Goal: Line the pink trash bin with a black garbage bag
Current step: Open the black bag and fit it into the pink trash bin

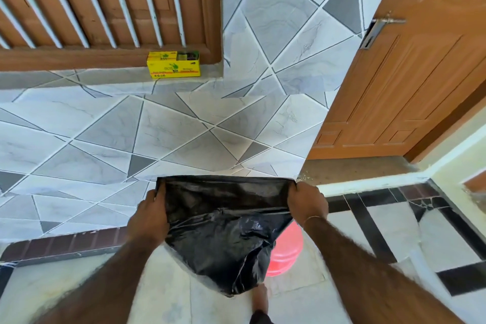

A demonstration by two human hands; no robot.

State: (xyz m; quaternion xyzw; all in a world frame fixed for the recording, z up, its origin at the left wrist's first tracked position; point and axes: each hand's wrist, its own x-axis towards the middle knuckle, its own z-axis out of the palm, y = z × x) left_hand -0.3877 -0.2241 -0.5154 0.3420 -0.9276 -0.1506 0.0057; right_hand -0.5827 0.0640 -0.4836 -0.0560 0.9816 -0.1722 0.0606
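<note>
A black garbage bag (226, 229) hangs in the air in front of me, its top edge pulled wide and flat. My left hand (150, 216) grips the bag's upper left corner, fingers curled over the edge. At the upper right corner my right hand (306, 201) grips the other end. The bag's lower part droops to a crumpled point. Behind and below it stands the pink trash bin (285, 250) on the floor, mostly hidden by the bag; only its right side shows.
A yellow box of bin bags (173, 64) sits on the tiled ledge below a wooden barred window (105, 8). An open wooden door (399, 81) stands at right. My bare foot (260, 297) is on the floor just below the bag.
</note>
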